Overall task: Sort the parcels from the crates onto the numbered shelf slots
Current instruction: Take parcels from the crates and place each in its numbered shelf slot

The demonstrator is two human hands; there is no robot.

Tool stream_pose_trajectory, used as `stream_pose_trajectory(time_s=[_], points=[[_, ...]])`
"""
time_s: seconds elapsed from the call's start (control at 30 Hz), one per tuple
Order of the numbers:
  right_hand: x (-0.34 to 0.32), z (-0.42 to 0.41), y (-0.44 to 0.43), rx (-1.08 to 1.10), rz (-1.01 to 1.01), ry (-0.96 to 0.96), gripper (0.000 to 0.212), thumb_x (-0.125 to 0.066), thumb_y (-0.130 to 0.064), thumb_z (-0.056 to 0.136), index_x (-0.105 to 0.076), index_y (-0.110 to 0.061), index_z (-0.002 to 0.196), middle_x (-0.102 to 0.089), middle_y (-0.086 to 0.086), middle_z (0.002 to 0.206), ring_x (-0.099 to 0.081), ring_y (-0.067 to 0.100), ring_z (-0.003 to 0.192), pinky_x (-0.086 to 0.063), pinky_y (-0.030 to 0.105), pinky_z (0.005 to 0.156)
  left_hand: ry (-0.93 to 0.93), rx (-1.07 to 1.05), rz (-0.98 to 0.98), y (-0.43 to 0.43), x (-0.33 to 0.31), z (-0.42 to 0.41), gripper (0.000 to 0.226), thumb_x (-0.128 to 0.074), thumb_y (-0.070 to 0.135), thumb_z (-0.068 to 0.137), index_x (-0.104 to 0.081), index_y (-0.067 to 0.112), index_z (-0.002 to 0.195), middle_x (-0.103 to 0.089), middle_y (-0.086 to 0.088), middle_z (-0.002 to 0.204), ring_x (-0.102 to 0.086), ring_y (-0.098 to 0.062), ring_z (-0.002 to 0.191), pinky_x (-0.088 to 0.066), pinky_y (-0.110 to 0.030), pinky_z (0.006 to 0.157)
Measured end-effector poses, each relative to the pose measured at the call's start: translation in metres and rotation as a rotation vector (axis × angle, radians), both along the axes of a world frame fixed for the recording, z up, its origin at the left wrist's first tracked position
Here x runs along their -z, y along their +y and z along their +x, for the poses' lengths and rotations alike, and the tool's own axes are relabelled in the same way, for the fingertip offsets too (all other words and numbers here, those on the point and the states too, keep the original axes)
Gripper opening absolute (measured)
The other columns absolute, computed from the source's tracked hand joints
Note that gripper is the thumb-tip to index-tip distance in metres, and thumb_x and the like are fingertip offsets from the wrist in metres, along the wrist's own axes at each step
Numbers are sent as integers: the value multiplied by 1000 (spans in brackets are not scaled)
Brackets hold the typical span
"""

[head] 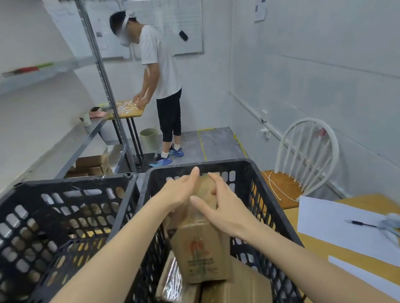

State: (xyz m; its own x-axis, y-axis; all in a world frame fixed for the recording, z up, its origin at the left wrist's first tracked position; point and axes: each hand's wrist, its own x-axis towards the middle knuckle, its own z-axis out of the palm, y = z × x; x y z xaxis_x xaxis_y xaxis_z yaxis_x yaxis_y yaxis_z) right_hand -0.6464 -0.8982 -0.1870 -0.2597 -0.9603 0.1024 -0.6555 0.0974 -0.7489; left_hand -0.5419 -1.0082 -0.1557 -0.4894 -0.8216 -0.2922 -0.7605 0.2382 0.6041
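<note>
Our parcel (201,253) stands on end in the right crate (220,165), long axis tipped up toward the crate's far wall, resting on other parcels (232,297) lying flat. Left hand (183,189) and right hand (224,212) press its upper end from either side, fingers mostly straight, both equally near. The shelf (83,143) is left, past the left crate (70,181), also loaded, so we'd lift clear of the rim, then swing left.

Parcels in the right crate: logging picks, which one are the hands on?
The upright red-printed parcel; left hand and right hand touch its top, the others lie flat below.
</note>
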Motion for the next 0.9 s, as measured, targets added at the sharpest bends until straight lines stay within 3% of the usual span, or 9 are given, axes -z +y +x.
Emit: stream_pose_trajectory(time_s=[0.07,0.2,0.33,0.6,0.7,0.83,0.9], points=[[0,4,4,-5,-37,60,93,-50,-69,86,-9,-22,155,-28,2,156,-32,20,140,-33,44,113,39,-30,-60,8,5,7,70,-7,63,96,-20,27,154,-21,-13,159,-8,-37,145,-15,-48,114],[9,10,21,-29,-76,84,93,-56,-68,84,-9,-27,154,-31,-5,148,-34,13,134,-34,38,111,123,-133,-117,5,21,24,94,-3,81,72,-25,31,149,-27,-10,155,-19,-34,139,-22,-48,109],[14,20,33,-40,-93,49,93,-61,-62,84,-7,-32,153,-32,-13,135,-34,3,128,-35,32,110,148,-176,-154,20,16,35,75,-13,68,93,-27,22,151,-34,-14,153,-31,-35,138,-27,-48,110],[17,30,45,-101,-111,39,102,-62,-69,78,3,-41,151,-1,-14,161,-9,5,148,-27,42,119,177,-116,-109,40,9,53,77,-16,68,94,-13,22,155,-32,-19,154,-37,-38,137,-33,-47,109],[15,33,46,-128,-82,26,101,-63,-67,80,4,-43,151,-2,-15,161,-8,6,149,-24,42,120,166,-91,-120,41,9,57,78,-16,69,94,-10,23,156,-32,-18,154,-36,-38,138,-30,-47,111],[13,38,47,-148,-62,22,104,-67,-58,82,9,-42,151,3,-18,161,1,2,148,-12,26,120,61,-5,-215,39,15,62,86,-12,77,87,3,26,156,-41,-19,148,-43,-39,132,-33,-45,107],[14,39,46,-146,-56,2,106,-68,-61,79,11,-48,149,-2,-16,162,-8,4,148,-18,32,121,41,48,-239,34,20,64,93,-5,84,78,12,33,153,-47,-20,144,-49,-39,127,-37,-46,104]])
